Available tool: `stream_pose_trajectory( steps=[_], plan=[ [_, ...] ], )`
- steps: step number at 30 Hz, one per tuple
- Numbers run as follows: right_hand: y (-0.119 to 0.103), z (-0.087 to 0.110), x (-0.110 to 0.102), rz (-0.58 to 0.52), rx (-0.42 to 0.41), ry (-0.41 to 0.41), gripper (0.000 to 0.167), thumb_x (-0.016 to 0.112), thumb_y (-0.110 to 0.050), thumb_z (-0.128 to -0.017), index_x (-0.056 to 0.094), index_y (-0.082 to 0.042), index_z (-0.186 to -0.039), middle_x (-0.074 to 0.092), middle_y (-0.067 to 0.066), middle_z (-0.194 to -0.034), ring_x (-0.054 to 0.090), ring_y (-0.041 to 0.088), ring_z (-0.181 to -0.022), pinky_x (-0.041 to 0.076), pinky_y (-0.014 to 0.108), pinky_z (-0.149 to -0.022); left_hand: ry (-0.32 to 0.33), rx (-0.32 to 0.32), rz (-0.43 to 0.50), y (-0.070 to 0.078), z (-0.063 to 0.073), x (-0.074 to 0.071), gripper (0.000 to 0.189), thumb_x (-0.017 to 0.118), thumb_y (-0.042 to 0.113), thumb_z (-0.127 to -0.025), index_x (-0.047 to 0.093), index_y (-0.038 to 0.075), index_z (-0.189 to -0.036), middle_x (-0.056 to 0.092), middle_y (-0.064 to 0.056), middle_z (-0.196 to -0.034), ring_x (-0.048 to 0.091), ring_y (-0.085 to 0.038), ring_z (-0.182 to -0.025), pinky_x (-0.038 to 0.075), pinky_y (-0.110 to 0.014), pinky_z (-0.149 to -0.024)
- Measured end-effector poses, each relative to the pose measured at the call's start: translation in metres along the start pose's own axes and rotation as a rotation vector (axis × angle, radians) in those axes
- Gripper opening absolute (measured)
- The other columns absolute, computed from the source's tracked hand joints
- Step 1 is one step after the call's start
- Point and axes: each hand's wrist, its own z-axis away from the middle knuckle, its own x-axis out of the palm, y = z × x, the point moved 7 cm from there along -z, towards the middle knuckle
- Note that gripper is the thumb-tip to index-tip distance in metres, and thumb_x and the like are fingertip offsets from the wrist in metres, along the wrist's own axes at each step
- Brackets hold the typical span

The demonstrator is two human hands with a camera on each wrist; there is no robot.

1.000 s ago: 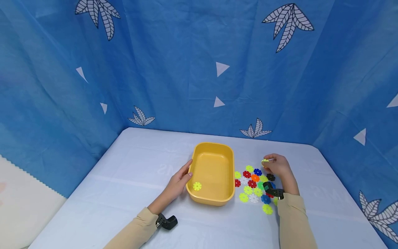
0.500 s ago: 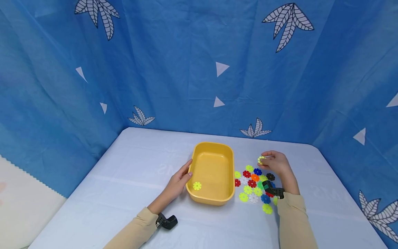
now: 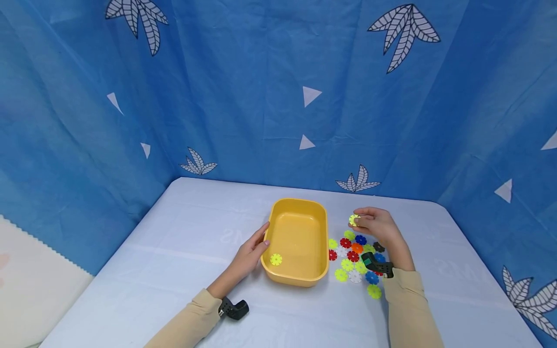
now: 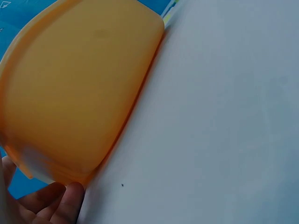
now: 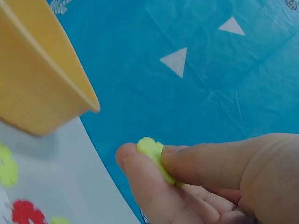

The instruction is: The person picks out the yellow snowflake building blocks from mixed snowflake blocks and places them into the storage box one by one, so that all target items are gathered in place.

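Observation:
A yellow plastic basin (image 3: 300,246) stands on the white-covered table, with one yellow-green snowflake disc (image 3: 276,259) lying inside near its front left corner. My left hand (image 3: 248,253) grips the basin's left side, thumb at the rim and fingers against the outer wall (image 4: 79,93). Between thumb and fingertips, my right hand (image 3: 379,226) pinches another yellow-green snowflake disc (image 5: 156,156), raised above the table to the right of the basin. Below that hand a spread of loose snowflake discs (image 3: 353,256) in red, blue, white, orange, green and black lies flat; the wrist hides some of them.
The white tablecloth (image 3: 187,251) extends left of the basin and in front of it. A blue patterned curtain (image 3: 243,96) hangs behind the table and along both sides. Black camera mounts (image 3: 234,309) sit on both wrists.
My right hand has moved left toward the basin with the pinched yellow-green disc, rising slightly in view. The left hand and the basin have stayed put.

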Motion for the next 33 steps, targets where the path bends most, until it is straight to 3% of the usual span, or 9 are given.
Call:
stream_pose_trajectory(
  steps=[7,13,23,28,33],
  plan=[
    [-0.01,0.001,0.017,-0.042,-0.044,-0.05,0.04,0.055,-0.009,-0.105,0.049,0.008,-0.141,0.06,0.026,-0.131,0.073,0.026,-0.11,0.058,0.039,-0.1,0.001,0.016,-0.018,0.001,0.0,0.0,0.055,0.052,0.028,-0.106,0.036,0.025,-0.16,0.039,-0.013,-0.163,0.046,-0.037,-0.146,0.041,-0.054,-0.117],
    [-0.02,0.005,0.035,-0.054,-0.078,-0.098,0.042,0.055,-0.007,-0.104,0.049,0.009,-0.142,0.06,0.026,-0.132,0.072,0.032,-0.114,0.058,0.039,-0.099,-0.004,0.008,-0.011,0.0,0.0,0.0,0.055,0.052,0.027,-0.107,0.037,0.026,-0.16,0.037,-0.01,-0.165,0.044,-0.036,-0.147,0.04,-0.053,-0.118],
    [-0.037,0.013,0.066,-0.06,-0.112,-0.163,0.038,0.058,-0.004,-0.101,0.056,0.008,-0.137,0.064,0.027,-0.13,0.076,0.018,-0.099,0.063,0.03,-0.087,0.008,0.018,0.009,0.003,0.0,0.0,0.054,0.053,0.026,-0.106,0.039,0.025,-0.159,0.039,-0.01,-0.164,0.045,-0.035,-0.147,0.04,-0.053,-0.119],
    [-0.045,0.019,0.087,-0.061,-0.129,-0.214,0.037,0.058,-0.001,-0.1,0.057,0.01,-0.135,0.069,0.025,-0.122,0.076,0.025,-0.101,0.062,0.039,-0.091,0.013,0.023,0.005,0.004,0.0,0.0,0.054,0.053,0.025,-0.106,0.039,0.023,-0.159,0.041,-0.012,-0.162,0.046,-0.037,-0.145,0.041,-0.054,-0.118],
    [-0.048,0.025,0.107,-0.044,-0.14,-0.23,0.035,0.059,0.001,-0.099,0.06,0.009,-0.132,0.072,0.021,-0.115,0.076,0.032,-0.102,0.062,0.04,-0.088,0.011,0.02,0.007,0.003,0.0,-0.001,0.054,0.053,0.026,-0.106,0.039,0.023,-0.159,0.041,-0.012,-0.162,0.047,-0.036,-0.145,0.041,-0.053,-0.118]
  ],
)
